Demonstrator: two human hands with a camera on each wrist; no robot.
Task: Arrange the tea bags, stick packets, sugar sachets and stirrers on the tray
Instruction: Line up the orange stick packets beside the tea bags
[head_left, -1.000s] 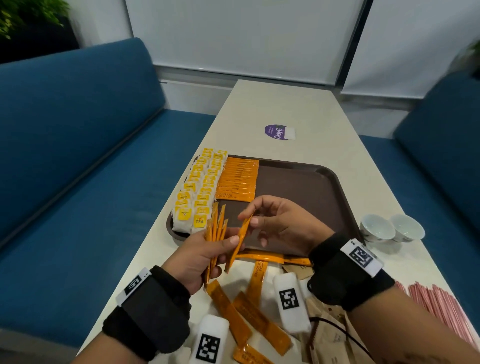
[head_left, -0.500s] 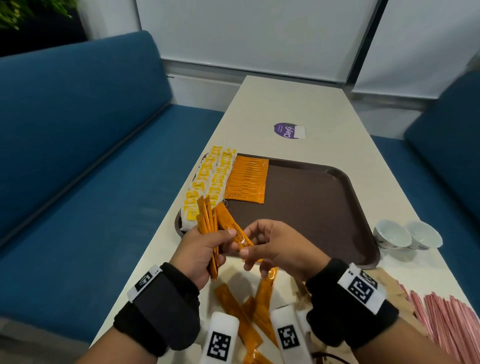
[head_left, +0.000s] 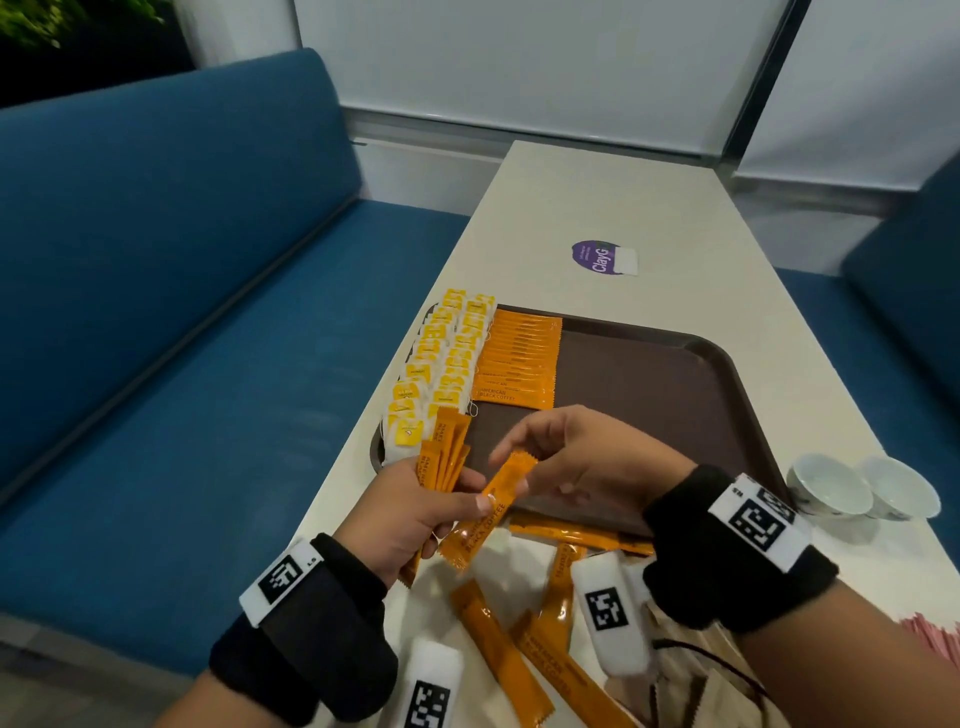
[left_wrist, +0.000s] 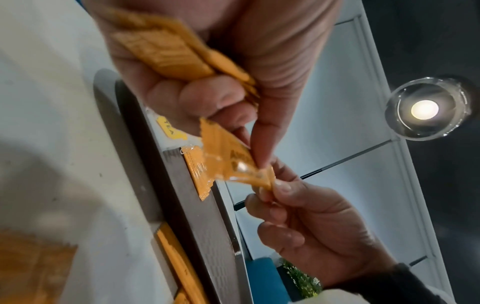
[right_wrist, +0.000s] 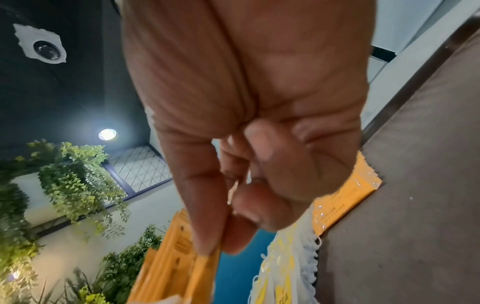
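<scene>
My left hand grips a fanned bundle of orange stick packets just before the tray's near left corner. One more orange stick packet slants between both hands: my left thumb presses its middle and my right hand pinches its top end. In the left wrist view the same single packet is pinched by the right hand's fingertips. On the brown tray, tea bags lie in two rows at the left, with a row of orange stick packets beside them.
Loose orange stick packets lie on the table in front of the tray. Brown sachets lie near my right wrist and pink stirrers at the right edge. Two white cups stand right of the tray. Blue benches flank the table.
The single packet has swung from beside the bundle to a slant between the hands. My right fingers now hold its top end, and my left thumb has come down on it.
</scene>
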